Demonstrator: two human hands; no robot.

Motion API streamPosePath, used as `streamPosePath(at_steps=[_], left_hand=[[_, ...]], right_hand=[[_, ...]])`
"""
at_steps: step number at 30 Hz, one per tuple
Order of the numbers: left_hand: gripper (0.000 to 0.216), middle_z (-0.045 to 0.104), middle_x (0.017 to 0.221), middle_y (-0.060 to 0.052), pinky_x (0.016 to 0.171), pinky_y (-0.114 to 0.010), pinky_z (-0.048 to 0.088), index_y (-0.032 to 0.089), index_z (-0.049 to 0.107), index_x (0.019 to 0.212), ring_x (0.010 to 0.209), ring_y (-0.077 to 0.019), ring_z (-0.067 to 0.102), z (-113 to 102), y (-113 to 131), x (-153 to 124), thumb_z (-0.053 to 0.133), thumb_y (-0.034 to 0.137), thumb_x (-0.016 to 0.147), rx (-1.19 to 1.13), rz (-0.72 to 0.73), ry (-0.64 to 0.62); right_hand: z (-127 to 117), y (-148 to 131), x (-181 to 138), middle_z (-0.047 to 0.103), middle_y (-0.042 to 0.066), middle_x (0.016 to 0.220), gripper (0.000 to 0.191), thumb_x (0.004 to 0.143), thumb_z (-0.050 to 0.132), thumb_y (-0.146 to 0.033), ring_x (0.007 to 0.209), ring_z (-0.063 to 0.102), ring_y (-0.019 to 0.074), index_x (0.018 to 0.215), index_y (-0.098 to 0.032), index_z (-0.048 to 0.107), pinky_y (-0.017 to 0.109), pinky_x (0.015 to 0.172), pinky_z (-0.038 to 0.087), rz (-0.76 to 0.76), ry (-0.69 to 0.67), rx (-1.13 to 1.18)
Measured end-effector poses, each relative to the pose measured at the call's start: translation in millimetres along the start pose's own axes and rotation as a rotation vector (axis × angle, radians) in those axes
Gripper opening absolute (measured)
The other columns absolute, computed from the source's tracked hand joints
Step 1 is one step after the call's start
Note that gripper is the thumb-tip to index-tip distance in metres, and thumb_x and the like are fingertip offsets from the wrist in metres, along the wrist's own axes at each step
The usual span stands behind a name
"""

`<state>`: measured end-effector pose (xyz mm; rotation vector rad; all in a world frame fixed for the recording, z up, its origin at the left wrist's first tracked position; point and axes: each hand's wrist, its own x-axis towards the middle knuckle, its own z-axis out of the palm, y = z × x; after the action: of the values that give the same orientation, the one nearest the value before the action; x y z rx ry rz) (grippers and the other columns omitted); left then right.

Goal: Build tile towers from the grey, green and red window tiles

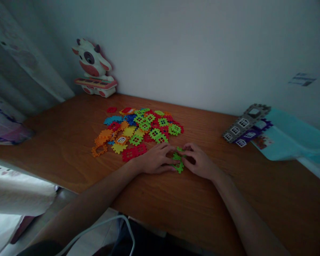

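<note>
Green interlocking building pieces (179, 166) lie on the wooden table between my two hands. My left hand (158, 158) grips them from the left, its fingers closed at their edge. From the other side, my right hand (198, 161) pinches the upper part of the same green pieces between thumb and fingers. Part of the green pieces is hidden behind the fingertips. Just beyond my left hand spreads a loose pile of flat toothed pieces (144, 125) in green, red, yellow, orange and blue, several with window cut-outs.
Joined grey pieces (242, 122) and purple pieces (252, 134) with white windows rest at the right, by a light-blue plastic bag (288, 138). A cow-shaped toy keyboard (94, 71) stands against the wall at the back left. A white cable (109, 220) hangs near the table's front edge.
</note>
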<state>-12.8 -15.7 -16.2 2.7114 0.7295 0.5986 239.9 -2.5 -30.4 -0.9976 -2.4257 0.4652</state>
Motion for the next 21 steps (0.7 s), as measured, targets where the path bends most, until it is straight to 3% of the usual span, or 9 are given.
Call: streamPosePath(at_steps=[4,7,10,12,14,21], left_hand=[[0.045,0.058,0.136,-0.012,0.111,-0.047,0.039,0.029,0.067,0.129,0.125,-0.0301,0.052,2,-5,0,0.063,0.054,0.092,0.058,-0.02,-0.008],[0.06,0.058,0.135,-0.014,0.11,-0.049,0.04,0.023,0.063,0.131,0.126,-0.0321,0.052,1,-13,-2,0.066,0.064,0.086,0.121,-0.152,0.103],[0.052,0.054,0.14,-0.016,0.111,-0.052,0.039,0.02,0.057,0.135,0.131,-0.0328,0.049,1,-24,-5,0.059,0.053,0.095,0.231,-0.381,0.224],[0.049,0.052,0.143,-0.016,0.112,-0.053,0.039,0.02,0.056,0.137,0.132,-0.0336,0.048,1,-28,-7,0.059,0.047,0.096,0.275,-0.456,0.237],[0.046,0.052,0.142,-0.016,0.112,-0.053,0.04,0.02,0.058,0.135,0.131,-0.0335,0.048,2,-30,-8,0.06,0.044,0.096,0.28,-0.432,0.213],[0.033,0.063,0.126,-0.011,0.102,-0.046,0.049,0.023,0.066,0.128,0.119,-0.0276,0.057,7,-20,-2,0.049,0.038,0.103,0.292,-0.138,0.119]], right_hand=[[4,-4,-1,0.061,0.01,0.113,0.026,0.096,0.059,-0.034,0.107,0.062,0.0248,0.116,-0.025,0.072,0.043,0.094,0.055,0.041,0.057,0.007],[8,-2,-1,0.061,0.01,0.114,0.025,0.096,0.059,-0.036,0.107,0.062,0.0255,0.116,-0.027,0.07,0.045,0.094,0.055,0.049,0.088,-0.017],[9,-1,-2,0.06,0.01,0.115,0.025,0.096,0.06,-0.036,0.108,0.062,0.0256,0.117,-0.026,0.069,0.044,0.096,0.054,0.053,0.092,-0.033],[9,-1,-2,0.06,0.01,0.115,0.026,0.096,0.059,-0.036,0.108,0.062,0.0251,0.119,-0.025,0.067,0.044,0.096,0.053,0.053,0.087,-0.031],[8,-2,-2,0.06,0.011,0.116,0.027,0.096,0.059,-0.037,0.108,0.061,0.0249,0.12,-0.024,0.065,0.044,0.097,0.052,0.062,0.08,-0.026],[3,-9,0,0.064,0.01,0.117,0.044,0.087,0.072,-0.05,0.108,0.062,0.0273,0.122,-0.026,0.061,0.045,0.095,0.051,0.131,0.045,0.023]])
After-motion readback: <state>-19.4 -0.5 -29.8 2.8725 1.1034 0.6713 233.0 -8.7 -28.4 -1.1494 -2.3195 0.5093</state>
